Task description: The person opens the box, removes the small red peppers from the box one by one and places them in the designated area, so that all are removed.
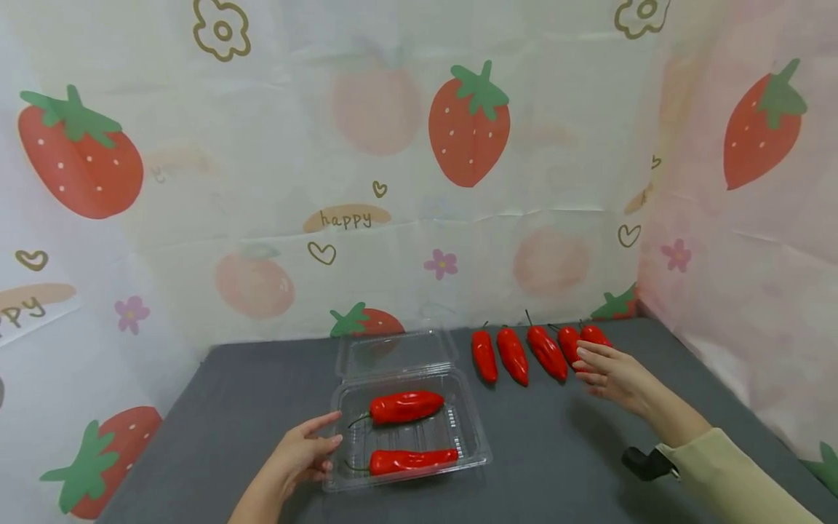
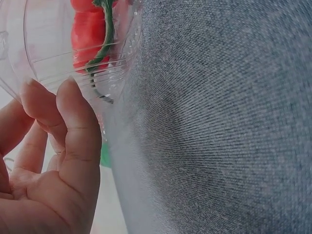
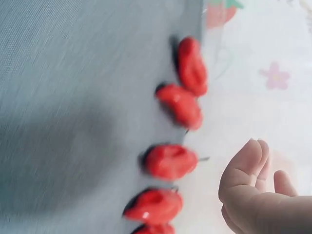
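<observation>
My left hand (image 1: 297, 455) is at the left side of a clear plastic clamshell box (image 1: 481, 455), its fingertips right at the box's edge. In the left wrist view, the thumb and a finger (image 2: 80, 122) meet the clear wall near a green pepper stem (image 2: 108, 34). Two red peppers lie crosswise in the box, one toward the back (image 1: 406, 407) and one at the front (image 1: 414, 461). My right hand (image 1: 618, 378) hovers with loosely bent fingers and nothing in them, overlapping the rightmost peppers of a row of red peppers (image 1: 546, 353).
The box's lid (image 1: 396, 354) stands opened toward the back wall. A grey cloth (image 1: 537, 451) covers the table. White sheets (image 1: 556, 182) printed with strawberries enclose the back and sides. A black wrist mount (image 1: 644, 463) juts out below the right sleeve.
</observation>
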The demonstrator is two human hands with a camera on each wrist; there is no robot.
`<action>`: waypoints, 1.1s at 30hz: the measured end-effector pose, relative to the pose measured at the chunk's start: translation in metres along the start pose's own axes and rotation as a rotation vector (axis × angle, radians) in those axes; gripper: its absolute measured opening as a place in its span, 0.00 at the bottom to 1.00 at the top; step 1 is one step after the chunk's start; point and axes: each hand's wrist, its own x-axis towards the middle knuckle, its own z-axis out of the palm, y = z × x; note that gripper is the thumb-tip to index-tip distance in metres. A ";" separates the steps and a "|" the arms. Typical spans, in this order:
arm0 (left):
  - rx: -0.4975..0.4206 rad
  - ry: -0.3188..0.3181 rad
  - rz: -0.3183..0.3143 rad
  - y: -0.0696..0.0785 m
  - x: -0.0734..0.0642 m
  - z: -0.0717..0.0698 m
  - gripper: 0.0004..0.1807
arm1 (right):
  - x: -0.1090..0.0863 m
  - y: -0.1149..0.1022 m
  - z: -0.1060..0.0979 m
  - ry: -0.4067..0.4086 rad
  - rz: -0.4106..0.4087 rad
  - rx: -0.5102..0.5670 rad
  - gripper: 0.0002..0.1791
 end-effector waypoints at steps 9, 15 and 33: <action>-0.027 -0.008 0.011 -0.002 0.001 0.000 0.30 | 0.001 -0.009 0.038 -0.052 -0.034 0.092 0.38; -0.027 0.001 0.004 -0.003 0.002 0.001 0.30 | -0.003 -0.013 0.060 -0.085 -0.049 0.157 0.36; -0.044 0.015 -0.012 -0.001 0.000 0.001 0.28 | -0.002 -0.009 0.119 -0.240 -0.071 0.185 0.39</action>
